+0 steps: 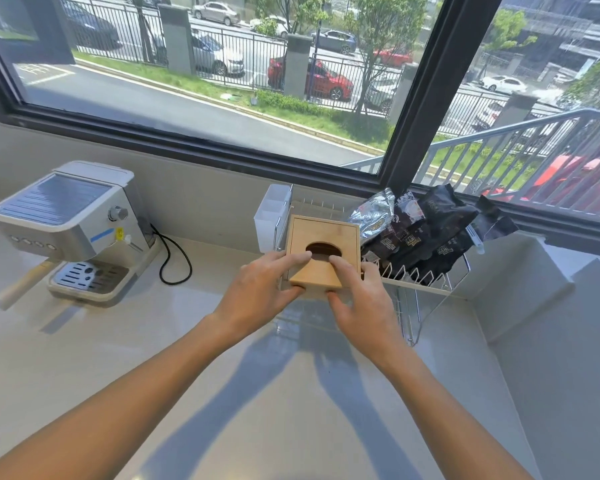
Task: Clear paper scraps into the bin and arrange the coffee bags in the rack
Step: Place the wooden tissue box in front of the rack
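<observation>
Coffee bags upright in rack

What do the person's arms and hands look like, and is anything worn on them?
Both forearms are bare as far as the view shows: no sleeves appear. The left hand and the right hand wear no gloves, and no rings, watch or bracelet are visible. The fingernails are short and unpainted.

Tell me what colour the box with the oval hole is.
The box is light tan wood, plain, seen in the head view.
</observation>
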